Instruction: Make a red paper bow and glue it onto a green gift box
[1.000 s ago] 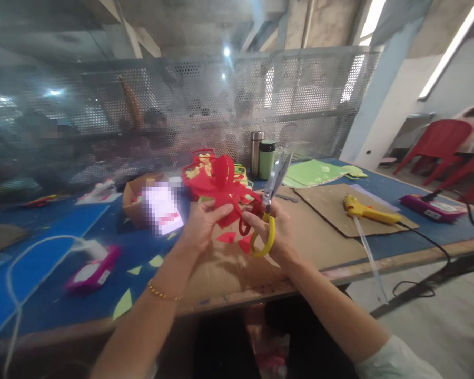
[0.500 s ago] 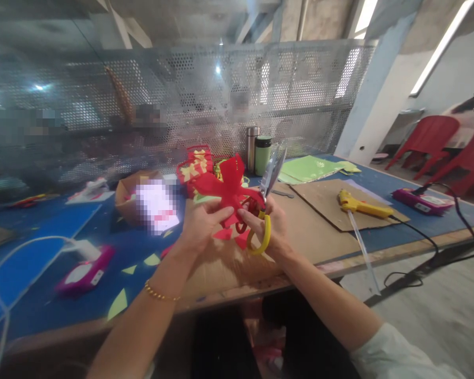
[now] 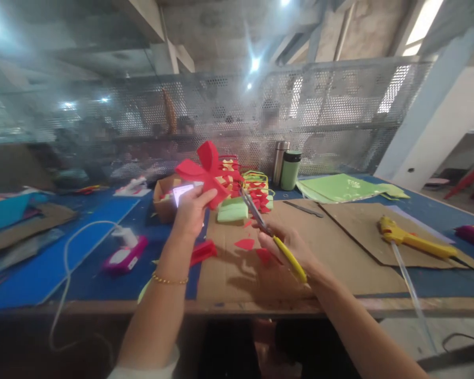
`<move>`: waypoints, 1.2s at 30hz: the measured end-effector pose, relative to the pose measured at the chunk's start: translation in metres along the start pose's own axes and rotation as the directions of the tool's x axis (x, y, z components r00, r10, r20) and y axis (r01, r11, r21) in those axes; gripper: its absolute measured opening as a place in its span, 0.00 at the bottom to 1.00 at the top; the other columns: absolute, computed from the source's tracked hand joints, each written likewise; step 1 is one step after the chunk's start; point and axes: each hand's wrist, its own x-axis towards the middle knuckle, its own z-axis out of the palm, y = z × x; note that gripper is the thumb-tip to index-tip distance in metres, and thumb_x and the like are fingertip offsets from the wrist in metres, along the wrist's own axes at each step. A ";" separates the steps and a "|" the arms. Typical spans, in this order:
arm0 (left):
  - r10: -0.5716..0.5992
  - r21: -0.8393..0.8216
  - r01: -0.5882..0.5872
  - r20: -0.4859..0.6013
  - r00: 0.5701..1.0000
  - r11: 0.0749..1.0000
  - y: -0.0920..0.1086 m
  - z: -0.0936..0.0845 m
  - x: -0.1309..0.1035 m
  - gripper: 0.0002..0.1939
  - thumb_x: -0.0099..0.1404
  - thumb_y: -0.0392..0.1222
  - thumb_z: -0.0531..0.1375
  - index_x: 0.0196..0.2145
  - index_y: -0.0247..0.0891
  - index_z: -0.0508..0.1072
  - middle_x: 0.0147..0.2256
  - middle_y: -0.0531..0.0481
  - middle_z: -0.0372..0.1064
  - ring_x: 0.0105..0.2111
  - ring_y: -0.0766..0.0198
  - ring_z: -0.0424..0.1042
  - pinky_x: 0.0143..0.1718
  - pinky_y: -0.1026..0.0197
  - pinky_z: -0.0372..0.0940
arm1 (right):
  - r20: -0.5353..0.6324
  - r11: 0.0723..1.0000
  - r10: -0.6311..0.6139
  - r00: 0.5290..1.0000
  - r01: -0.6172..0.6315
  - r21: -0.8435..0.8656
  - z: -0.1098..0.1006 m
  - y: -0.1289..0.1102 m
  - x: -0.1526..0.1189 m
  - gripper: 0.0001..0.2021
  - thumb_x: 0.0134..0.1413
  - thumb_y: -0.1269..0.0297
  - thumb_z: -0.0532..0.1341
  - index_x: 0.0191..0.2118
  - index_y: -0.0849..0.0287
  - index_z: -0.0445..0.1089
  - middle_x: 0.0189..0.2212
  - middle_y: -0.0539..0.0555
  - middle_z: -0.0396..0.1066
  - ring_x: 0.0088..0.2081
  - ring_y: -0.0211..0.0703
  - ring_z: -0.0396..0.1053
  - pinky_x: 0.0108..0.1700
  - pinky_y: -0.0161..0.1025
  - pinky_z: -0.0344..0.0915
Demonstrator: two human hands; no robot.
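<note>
Left hand (image 3: 193, 210) raised, a worker holds up a flower-shaped red cutout (image 3: 209, 176), apparently of soft foam or felt sheet, over a blue table (image 3: 82, 284) partly covered by a flat brown cardboard sheet (image 3: 351, 263). The thumb and fingers pinch its lower edge, petals spread upward. The right hand (image 3: 294, 243), its fingers wrapped around yellow-handled metal scissors (image 3: 256, 213), points the blades toward the cutout's right-hand petal; whether the tips touch it cannot be told.

A second ago both hands were together at the red piece; now they stand apart, the cutout lifted to the left and resting in the left hand alone. The change suggests a pause in close handling, with the shape open to view and the scissors in hand.

Below, pointed red scraps (image 3: 245, 244) lie on the cardboard, near a pale green block-like piece (image 3: 232, 210). Behind it sit more red and yellow pieces (image 3: 256, 189), partly hidden. A yellow glue gun (image 3: 414, 239) rests to the right, and a green bottle with a black lid (image 3: 291, 171) stands at the back.
</note>
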 end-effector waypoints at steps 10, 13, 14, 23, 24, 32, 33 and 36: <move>-0.017 0.098 0.011 0.060 0.998 0.995 -0.018 0.001 -0.002 0.09 0.48 0.42 0.72 0.20 0.35 0.77 0.19 0.53 0.71 0.21 0.69 0.65 0.26 0.65 0.60 | 0.091 0.995 -0.065 0.994 0.072 -0.068 0.005 0.023 0.004 0.22 0.58 0.44 0.65 0.44 0.60 0.77 0.27 0.49 0.66 0.27 0.37 0.59 0.29 0.34 0.57; -0.048 0.110 0.038 0.097 0.994 0.993 -0.021 0.003 -0.004 0.10 0.48 0.42 0.72 0.21 0.35 0.78 0.19 0.52 0.70 0.21 0.69 0.65 0.27 0.65 0.61 | 0.082 0.997 -0.041 0.996 0.047 -0.062 0.006 0.019 0.005 0.24 0.56 0.43 0.65 0.44 0.61 0.76 0.26 0.48 0.64 0.27 0.36 0.57 0.28 0.34 0.54; -0.060 0.110 0.048 0.107 0.992 0.993 -0.022 0.004 -0.005 0.10 0.48 0.43 0.72 0.21 0.35 0.78 0.19 0.52 0.71 0.21 0.68 0.65 0.27 0.64 0.61 | 0.074 0.997 -0.042 0.996 0.047 -0.061 0.006 0.017 0.006 0.24 0.56 0.42 0.65 0.43 0.61 0.76 0.26 0.48 0.64 0.27 0.36 0.57 0.28 0.34 0.54; -0.090 0.130 0.075 0.115 0.989 0.989 -0.021 0.010 -0.009 0.10 0.48 0.43 0.73 0.25 0.33 0.81 0.23 0.50 0.74 0.22 0.68 0.66 0.25 0.64 0.60 | 0.048 0.999 -0.013 0.999 0.015 -0.042 0.006 0.006 0.004 0.28 0.53 0.39 0.65 0.42 0.63 0.75 0.25 0.48 0.60 0.27 0.37 0.55 0.29 0.35 0.51; -0.093 0.131 0.078 0.114 0.989 0.988 -0.021 0.011 -0.010 0.11 0.48 0.43 0.73 0.25 0.33 0.81 0.23 0.49 0.74 0.22 0.68 0.66 0.25 0.64 0.60 | 0.046 0.999 -0.011 0.999 0.013 -0.041 0.006 0.006 0.004 0.28 0.53 0.38 0.65 0.42 0.63 0.75 0.25 0.47 0.60 0.27 0.37 0.55 0.29 0.35 0.51; -0.095 0.123 0.079 0.137 0.986 0.989 -0.026 0.010 -0.009 0.10 0.48 0.43 0.73 0.23 0.35 0.79 0.22 0.51 0.74 0.22 0.69 0.65 0.25 0.65 0.60 | 0.045 0.996 0.030 0.999 -0.026 -0.084 0.003 0.003 0.004 0.34 0.51 0.36 0.63 0.46 0.67 0.76 0.26 0.49 0.62 0.28 0.38 0.56 0.29 0.36 0.52; -0.095 0.123 0.078 0.137 0.986 0.989 -0.026 0.010 -0.009 0.09 0.49 0.42 0.73 0.22 0.35 0.79 0.21 0.52 0.73 0.22 0.69 0.65 0.25 0.65 0.60 | 0.040 0.996 0.027 0.999 -0.023 -0.085 0.003 0.003 0.004 0.34 0.51 0.35 0.63 0.45 0.66 0.77 0.26 0.49 0.62 0.28 0.38 0.56 0.29 0.36 0.52; -0.098 0.129 0.081 0.134 0.986 0.988 -0.026 0.010 -0.009 0.09 0.49 0.42 0.73 0.23 0.35 0.79 0.21 0.51 0.74 0.21 0.70 0.65 0.24 0.66 0.60 | 0.042 0.996 0.030 0.999 -0.026 -0.086 0.003 0.004 0.004 0.34 0.51 0.35 0.63 0.45 0.67 0.77 0.26 0.49 0.61 0.28 0.38 0.56 0.29 0.36 0.52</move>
